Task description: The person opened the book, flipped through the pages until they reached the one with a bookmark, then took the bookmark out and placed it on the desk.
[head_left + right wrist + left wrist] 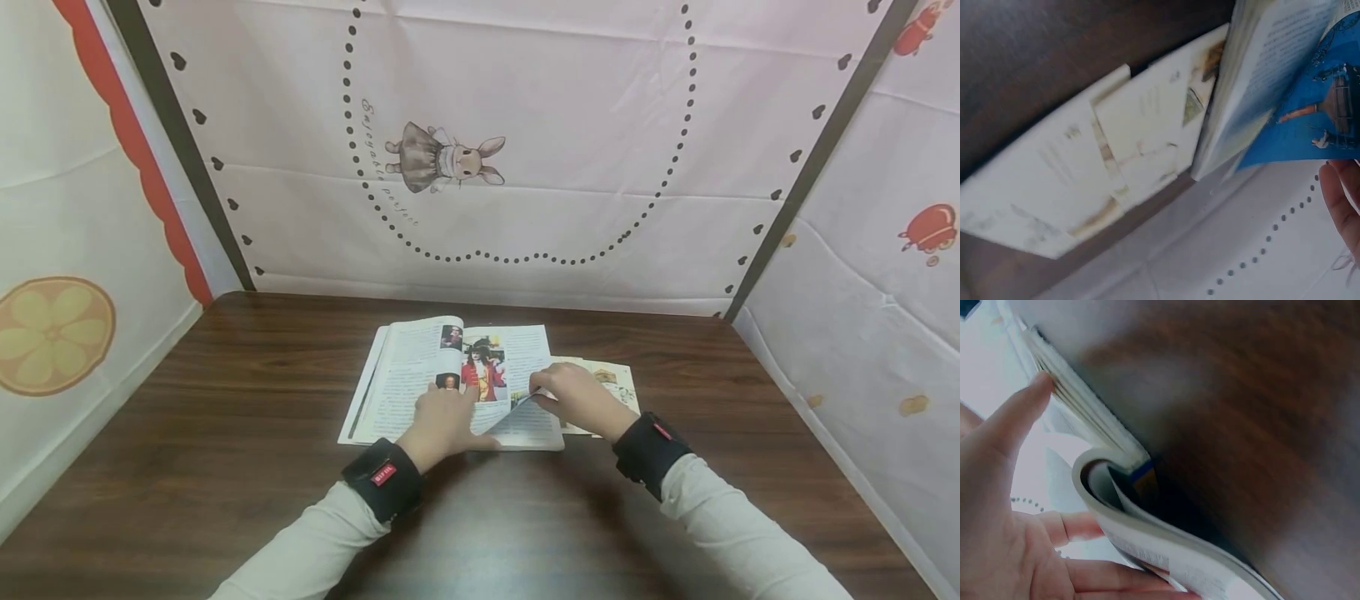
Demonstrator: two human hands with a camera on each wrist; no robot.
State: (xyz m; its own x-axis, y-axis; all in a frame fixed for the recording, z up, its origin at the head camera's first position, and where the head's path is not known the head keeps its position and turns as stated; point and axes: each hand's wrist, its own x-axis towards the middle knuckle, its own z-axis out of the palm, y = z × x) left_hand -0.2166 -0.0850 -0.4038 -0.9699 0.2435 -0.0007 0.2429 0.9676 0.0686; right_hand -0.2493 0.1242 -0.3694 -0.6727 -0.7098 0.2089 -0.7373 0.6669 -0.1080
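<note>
An open book (397,375) with printed text and colour pictures lies on the wooden table. My left hand (444,421) rests on its lower middle, fingers and thumb spread; in the left wrist view the thumb touches the edge of the page stack beside the curved pages (1179,556). With the fingertips of my right hand (581,400) I pinch one page near the book's right side. That page (1316,125) is lifted, and its blue picture side shows in the right wrist view. The fingertips there are partly out of frame.
Cream illustrated cards or booklets (618,380) lie flat to the book's right, partly behind my right hand. Brown tabletop (247,442) extends around the book. Printed white cloth (570,150) hangs behind the table and along both sides.
</note>
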